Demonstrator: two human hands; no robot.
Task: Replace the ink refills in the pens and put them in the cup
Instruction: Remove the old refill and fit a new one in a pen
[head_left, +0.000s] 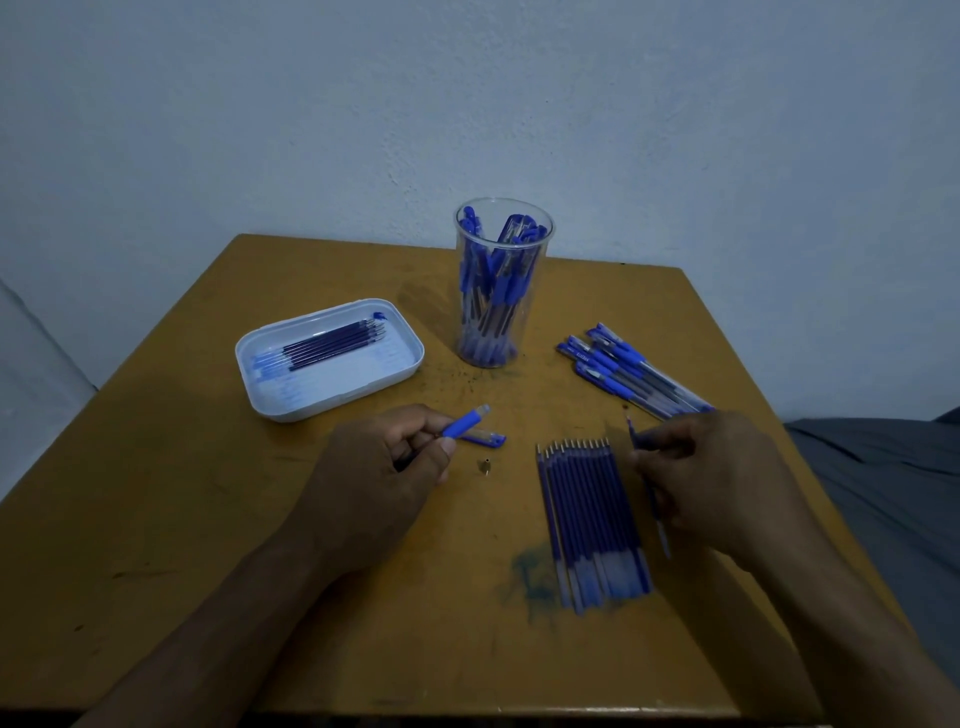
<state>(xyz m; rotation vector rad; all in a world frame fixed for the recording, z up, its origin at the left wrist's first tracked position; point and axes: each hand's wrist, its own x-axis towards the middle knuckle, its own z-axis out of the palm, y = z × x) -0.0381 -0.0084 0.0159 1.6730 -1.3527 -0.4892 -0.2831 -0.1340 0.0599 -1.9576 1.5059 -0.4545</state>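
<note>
One cup (503, 283), one tray (332, 400)

A plain home room: worn wooden table (208, 519) against a bare wall (260, 130), bedding (893, 467) beside.

The counter (156, 519) is ochre-brown, with dark speckles near its far edge and a blue-green ink smear (530, 571) toward its near edge. The cup (503, 283) at the far edge is clear and colourless; the pens in it (493, 291) show blue caps and blue grips. The tray (329, 358) toward the left edge is white, holding dark violet-blue refills (337, 340). The loose pens (631, 371) toward the right edge have blue caps and transparent barrels. The refill row (592, 525) is dark blue, fading to pale translucent ends. The pen barrel (467, 423) has a blue grip. The small metal tip (485, 466) is brass-coloured. The wall (467, 93) is pale grey-blue.
</note>
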